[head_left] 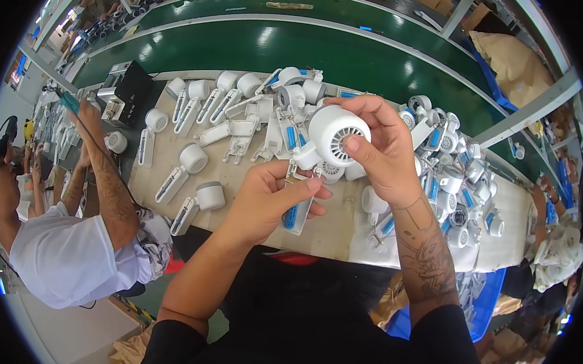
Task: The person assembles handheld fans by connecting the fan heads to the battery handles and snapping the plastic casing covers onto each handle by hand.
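In front of me I hold a white handheld fan (pixel 325 126) over the table's near side. My right hand (pixel 393 164) is wrapped round its round head, the thumb pressing near the slotted grille. Below, my left hand (pixel 255 203) grips the fan's opened handle (pixel 296 229), thumb across it. A blue cylindrical battery (pixel 291 216) shows inside the handle, partly covered by my fingers. Just beyond my hands lie more white fan parts, some with blue batteries. Several fans with slim handles (pixel 181 171) are spread out to the left of my left hand.
A heap of white fan parts and blue batteries (pixel 447 182) covers the table's right side. At the back left stands a black box (pixel 129 90). Beyond the table runs a green conveyor belt (pixel 245 46). A co-worker (pixel 74 250) works at left. A blue bin (pixel 494 301) sits below right.
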`<state>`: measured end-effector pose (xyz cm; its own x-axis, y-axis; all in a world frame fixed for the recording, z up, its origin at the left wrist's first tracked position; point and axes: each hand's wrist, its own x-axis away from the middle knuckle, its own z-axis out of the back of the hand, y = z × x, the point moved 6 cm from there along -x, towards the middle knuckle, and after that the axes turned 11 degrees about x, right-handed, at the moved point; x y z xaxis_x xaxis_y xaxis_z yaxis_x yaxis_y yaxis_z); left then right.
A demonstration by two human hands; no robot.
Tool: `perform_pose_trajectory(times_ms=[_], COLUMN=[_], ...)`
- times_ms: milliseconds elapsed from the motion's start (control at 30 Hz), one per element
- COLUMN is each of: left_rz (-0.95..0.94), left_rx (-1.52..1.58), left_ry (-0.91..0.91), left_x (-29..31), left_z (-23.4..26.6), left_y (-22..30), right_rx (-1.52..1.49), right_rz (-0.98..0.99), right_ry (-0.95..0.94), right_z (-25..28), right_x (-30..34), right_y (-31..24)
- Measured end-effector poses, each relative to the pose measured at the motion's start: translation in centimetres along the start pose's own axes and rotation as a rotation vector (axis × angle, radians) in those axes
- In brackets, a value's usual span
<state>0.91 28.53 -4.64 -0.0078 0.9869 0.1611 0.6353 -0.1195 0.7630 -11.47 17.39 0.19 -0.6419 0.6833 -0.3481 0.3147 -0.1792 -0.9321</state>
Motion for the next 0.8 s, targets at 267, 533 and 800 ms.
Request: perform_pose_trajectory(times_ms=[267, 533, 800], left_rz=[0.071, 0.059, -0.305], left_rx=[-0.102, -0.060, 0.032], left_ry=[-0.031, 0.059, 0.395], left_x=[0.0, 0.6, 4.0], left_z=[-0.6, 2.0, 10.5], left_y=[-1.4, -1.4, 4.1], right_rx=[0.158, 0.299, 1.257], right_rz=[-0.188, -0.279, 0.225], right_ry=[-0.208, -0.337, -0.288], right_z=[1.3, -1.6, -2.1], right_x=[-0.3, -2.7, -1.8], right_y=[-0.2, 2.2, 6.9])
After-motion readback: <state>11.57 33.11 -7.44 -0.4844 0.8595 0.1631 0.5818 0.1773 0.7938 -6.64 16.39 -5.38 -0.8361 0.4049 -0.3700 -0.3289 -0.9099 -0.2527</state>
